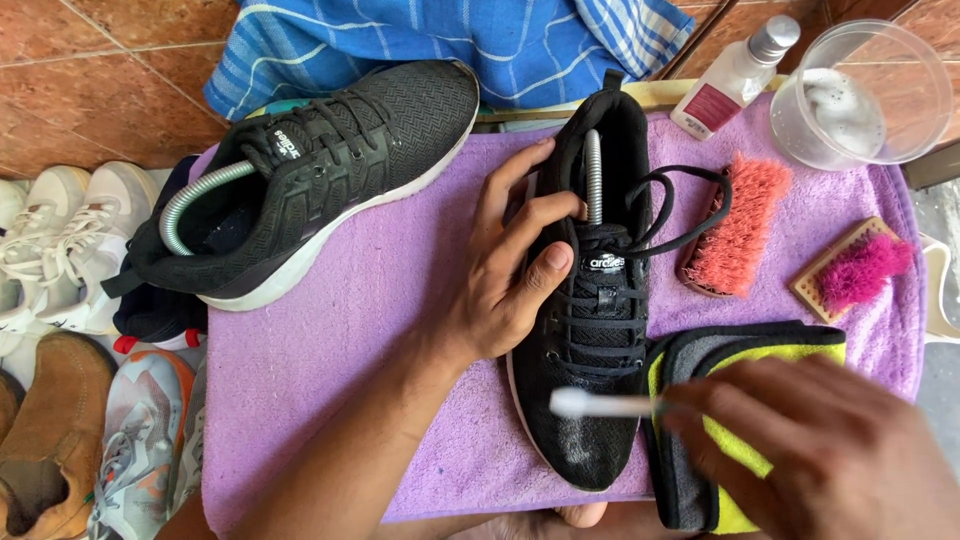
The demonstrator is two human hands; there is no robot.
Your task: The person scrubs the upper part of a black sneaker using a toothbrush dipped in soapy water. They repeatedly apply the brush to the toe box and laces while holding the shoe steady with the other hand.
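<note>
My left hand grips the side of a black mesh shoe that lies on a purple towel, toe toward me, with a grey shoe tree inside. My right hand holds a small white-headed brush whose head rests over the shoe's wet-looking toe. Beneath that hand lies a folded yellow and grey cloth. A second black shoe with a white sole lies on its side at the towel's upper left.
An orange-bristled brush and a pink-bristled wooden brush lie at the right. A small bottle and a clear tub of foamy liquid stand behind. A blue striped cloth lies at the top, several shoes at the left.
</note>
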